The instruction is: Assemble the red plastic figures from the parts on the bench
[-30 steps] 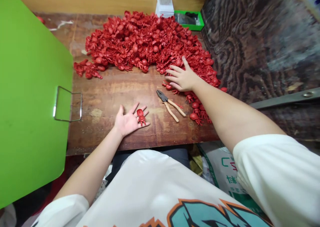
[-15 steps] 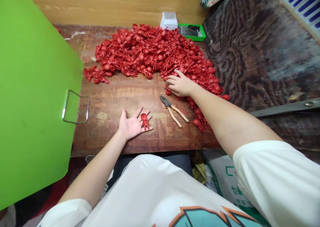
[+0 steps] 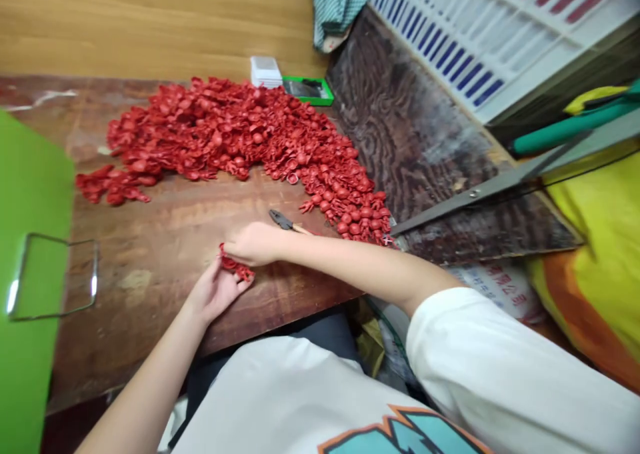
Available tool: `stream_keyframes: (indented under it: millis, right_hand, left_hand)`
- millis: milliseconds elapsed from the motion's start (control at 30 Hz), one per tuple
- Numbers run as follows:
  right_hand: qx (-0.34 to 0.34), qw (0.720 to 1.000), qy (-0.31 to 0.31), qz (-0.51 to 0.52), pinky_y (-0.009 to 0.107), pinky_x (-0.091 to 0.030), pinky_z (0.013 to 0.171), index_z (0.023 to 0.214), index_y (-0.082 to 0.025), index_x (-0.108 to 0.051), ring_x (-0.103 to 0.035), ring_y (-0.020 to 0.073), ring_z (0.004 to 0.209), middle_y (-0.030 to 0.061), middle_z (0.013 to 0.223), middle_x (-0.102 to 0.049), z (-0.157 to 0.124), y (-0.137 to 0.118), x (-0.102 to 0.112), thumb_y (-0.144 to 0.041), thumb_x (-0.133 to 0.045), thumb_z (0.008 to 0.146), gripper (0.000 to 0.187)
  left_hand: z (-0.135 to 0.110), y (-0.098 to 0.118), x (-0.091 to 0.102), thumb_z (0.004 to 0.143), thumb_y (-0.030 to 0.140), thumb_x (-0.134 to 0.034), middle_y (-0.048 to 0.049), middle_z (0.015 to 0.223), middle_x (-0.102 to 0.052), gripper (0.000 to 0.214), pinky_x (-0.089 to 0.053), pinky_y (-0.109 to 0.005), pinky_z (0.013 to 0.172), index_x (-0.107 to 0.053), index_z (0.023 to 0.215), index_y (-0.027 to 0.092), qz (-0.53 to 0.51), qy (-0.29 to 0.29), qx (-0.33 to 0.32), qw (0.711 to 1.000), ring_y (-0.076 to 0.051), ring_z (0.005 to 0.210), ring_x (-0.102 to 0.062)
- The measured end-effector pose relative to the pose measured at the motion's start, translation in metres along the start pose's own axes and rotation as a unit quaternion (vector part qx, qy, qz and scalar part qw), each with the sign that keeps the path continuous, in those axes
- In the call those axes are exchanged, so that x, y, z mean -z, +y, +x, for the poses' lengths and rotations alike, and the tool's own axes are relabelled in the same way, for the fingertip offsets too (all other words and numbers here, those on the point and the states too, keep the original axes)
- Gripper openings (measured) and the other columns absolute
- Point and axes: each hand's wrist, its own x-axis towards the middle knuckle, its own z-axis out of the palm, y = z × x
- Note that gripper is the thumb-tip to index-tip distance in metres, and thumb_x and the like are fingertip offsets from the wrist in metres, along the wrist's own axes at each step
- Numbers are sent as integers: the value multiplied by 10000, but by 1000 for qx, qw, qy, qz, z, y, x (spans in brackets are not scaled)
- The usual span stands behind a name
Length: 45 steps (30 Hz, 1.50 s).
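Red figure (image 3: 237, 267) is right between the person's hands, just above the bare wood near the front of the worktable (image 3: 165, 241). Pretty small thing, shorter than the hand under it, one bright red all over as far as I can make out. It looks knobbly, with skinny limb-like bits poking out at the lower end near the left fingertips. It's tilted, upper end off to the left, and it's kinda blurry plus half covered, so I can't tell you the finer shape, or whether it's just one piece.

Left hand (image 3: 211, 294) has it gripped between thumb and fingers, palm up. Right hand (image 3: 257, 243) is bent over the upper end with its fingertips on the red; can't tell from where I'm standing if they're actually pinching.

Behind them there's a big curved pile of red figures (image 3: 215, 127), same red, lots of round shiny heads and tangled limbs. Pliers (image 3: 281, 219) lie just past the right hand, handles mostly hidden by the forearm.
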Motion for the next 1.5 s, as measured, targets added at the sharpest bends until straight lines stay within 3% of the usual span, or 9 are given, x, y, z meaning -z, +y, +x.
stream_keyframes:
  millis: [167,367,667,833,967,1133,1267,1367,1500]
  right_hand:
    - [-63,997,36,-19,330,-460,604,1170,-162,-694,-780,242,834,123,1031,-821,-12,-16,-8,-317,-404,1150,330]
    - [-91,992,79,-45,345,-495,596,1069,-153,-698,-788,264,767,136,900,-804,-22,-26,-16,-200,-420,1114,285]
    - [40,989,132,-49,296,-426,546,938,-204,-675,-693,165,649,16,790,-737,-38,-19,-20,-213,-408,1125,327]
    - [74,983,164,-30,270,-348,507,805,-236,-636,-558,124,561,-26,675,-627,-66,-24,-21,-268,-497,1115,341]
    - [67,981,183,-1,258,-370,507,789,-270,-644,-555,113,564,-45,680,-620,-111,-34,-25,-443,-581,1095,358]
    - [-83,978,189,26,234,-546,672,1146,-258,-721,-727,123,748,-3,843,-765,-207,-25,-33,-207,-502,1098,230]
    - [-311,928,205,22,329,-635,794,1331,-188,-666,-800,213,883,120,1071,-823,-281,-5,-41,-183,-386,1109,358]
    - [-437,873,213,20,414,-659,819,1309,-159,-685,-806,278,896,175,1078,-815,-313,9,-50,-225,-364,1112,382]
    - [-493,843,212,41,452,-668,913,1318,-183,-712,-803,293,984,167,1140,-793,-327,18,-60,-269,-404,1097,389]
  left_hand:
    - [2,5,1,1108,179,-342,-52,938,-842,416,-691,-341,602,-743,1012,231,21,16,-4,1000,-202,721,-799]
    - [4,8,5,1009,131,-551,-51,912,-826,247,-706,-340,681,-743,1081,269,69,24,6,997,-219,746,-792]
    - [3,5,19,778,131,-913,-3,818,-738,274,-633,-252,696,-749,991,184,140,-15,27,990,-141,688,-703]
    - [6,4,21,825,213,-915,-23,781,-673,228,-588,-255,623,-736,957,159,167,-95,72,979,-141,658,-655]
    - [10,11,14,817,186,-906,16,834,-617,240,-548,-208,621,-686,913,178,78,-85,37,993,-78,640,-592]
    - [11,18,6,889,111,-790,-6,907,-622,175,-588,-270,668,-670,986,193,-1,-73,66,995,-115,708,-643]
    - [12,20,5,931,120,-741,-27,951,-645,142,-606,-302,685,-667,1016,207,-22,-71,96,993,-143,746,-678]
    - [14,21,8,940,124,-737,-32,968,-659,143,-617,-322,712,-668,1028,213,-26,-79,103,991,-154,770,-692]
    - [14,22,10,981,139,-688,-45,988,-682,97,-607,-327,720,-671,1047,209,-28,-79,106,991,-162,782,-699]
